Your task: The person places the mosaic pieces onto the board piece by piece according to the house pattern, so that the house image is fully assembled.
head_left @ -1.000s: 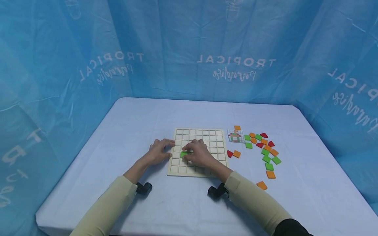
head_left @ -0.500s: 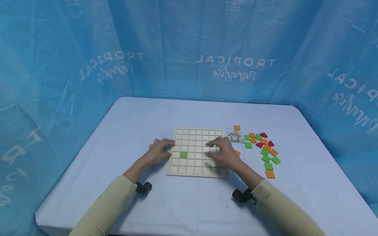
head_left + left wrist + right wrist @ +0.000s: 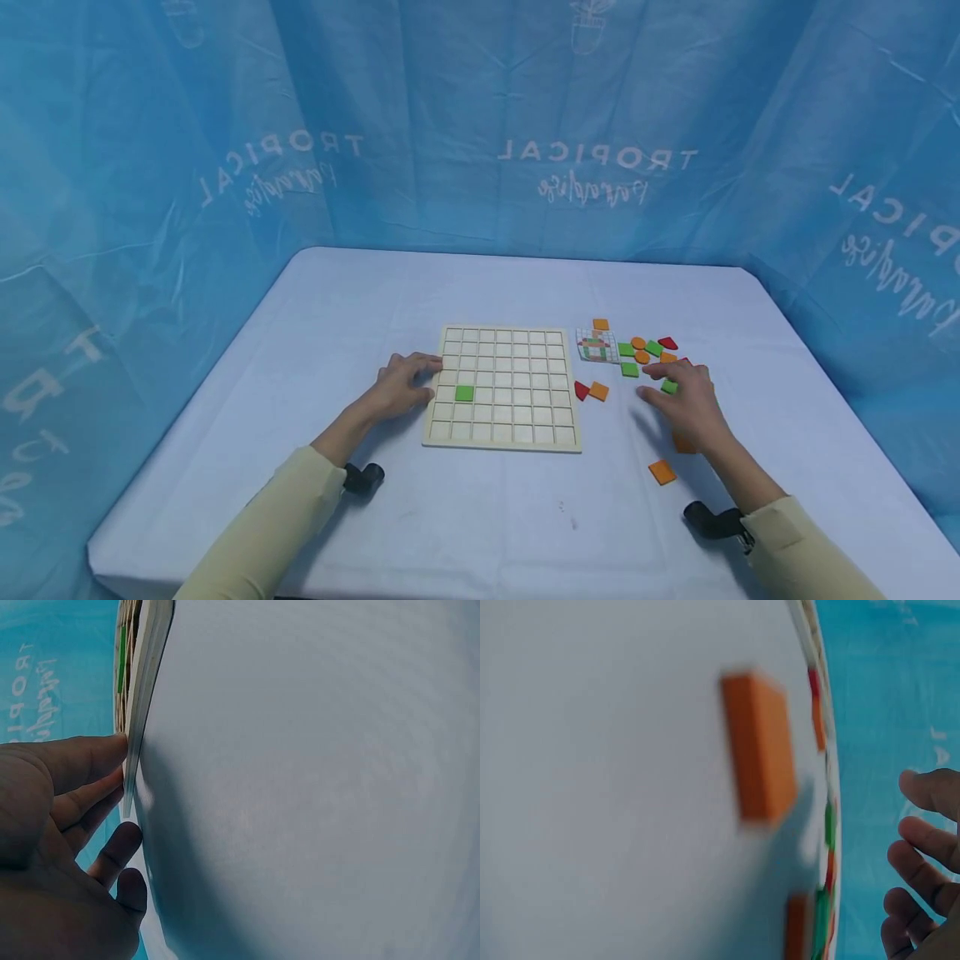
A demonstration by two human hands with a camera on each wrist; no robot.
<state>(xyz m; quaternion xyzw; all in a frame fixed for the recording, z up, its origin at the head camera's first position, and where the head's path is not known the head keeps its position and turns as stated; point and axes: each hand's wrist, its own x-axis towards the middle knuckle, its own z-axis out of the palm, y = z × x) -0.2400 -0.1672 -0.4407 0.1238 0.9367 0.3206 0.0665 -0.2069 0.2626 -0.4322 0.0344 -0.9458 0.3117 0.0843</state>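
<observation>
A pale wooden grid board point(image 3: 501, 412) lies on the white table, with one green square tile point(image 3: 464, 393) in a cell near its left side. My left hand point(image 3: 405, 386) rests at the board's left edge; in the left wrist view its fingertips point(image 3: 112, 750) touch that edge. Over the scattered tiles right of the board, my right hand point(image 3: 690, 402) hovers with thumb and fingers spread and nothing between them. It hides part of the pile. The right wrist view shows the same hand point(image 3: 930, 862) beyond a thick orange square tile point(image 3: 761, 746).
A small printed pattern card point(image 3: 597, 346) lies right of the board, with an orange tile point(image 3: 601, 324) behind it. Green squares point(image 3: 630, 370), orange circles point(image 3: 642, 357) and red pieces point(image 3: 667, 343) are spread nearby. A red piece point(image 3: 581, 390) lies by the board's right edge.
My right hand has let go of the green tile, which stays in its cell, and has moved right from the board to over the loose tiles. The left hand has stayed put.
</observation>
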